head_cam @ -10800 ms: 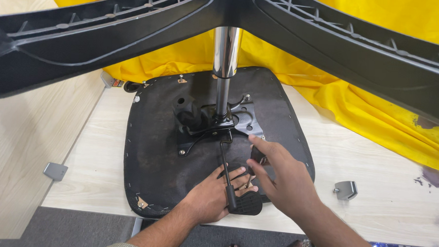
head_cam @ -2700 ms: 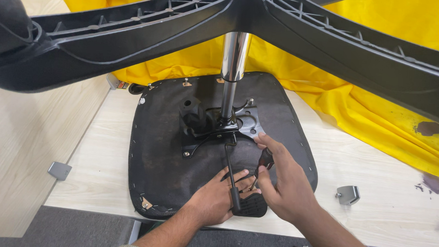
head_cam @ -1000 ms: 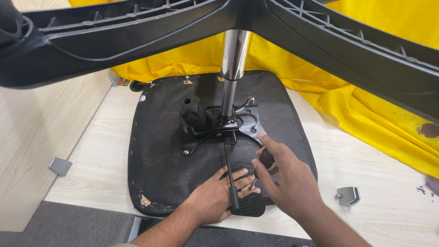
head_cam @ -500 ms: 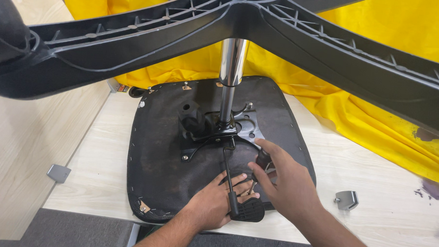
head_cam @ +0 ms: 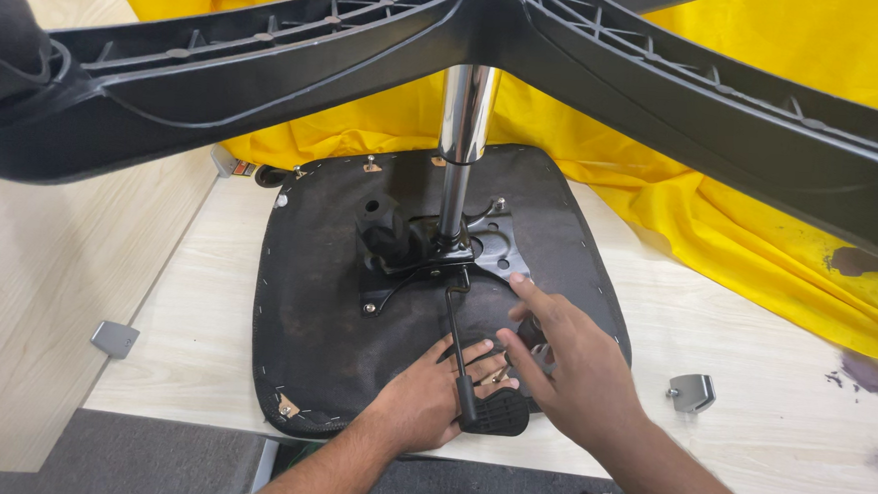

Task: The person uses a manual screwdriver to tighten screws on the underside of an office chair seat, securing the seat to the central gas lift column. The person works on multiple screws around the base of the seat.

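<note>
While the upturned seat pan [head_cam: 336,302] lies flat on the pale wooden bench [head_cam: 744,343], the left hand [head_cam: 429,397] presses palm-down on its near edge, fingers spread beside the lever rod [head_cam: 456,353]. Right hand [head_cam: 563,359] hovers over the lever's paddle end, fingers loosely apart, gripping nothing. Versus half a second ago: hands barely shifted, right fingers slightly more open. Chrome column [head_cam: 461,148] and star base [head_cam: 530,41] overhead unchanged. Yellow cloth [head_cam: 742,203] behind.

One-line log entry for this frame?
left hand: flat on seat underside, by lever | right hand: open, over seat near mechanism plate | base: overhead
</note>
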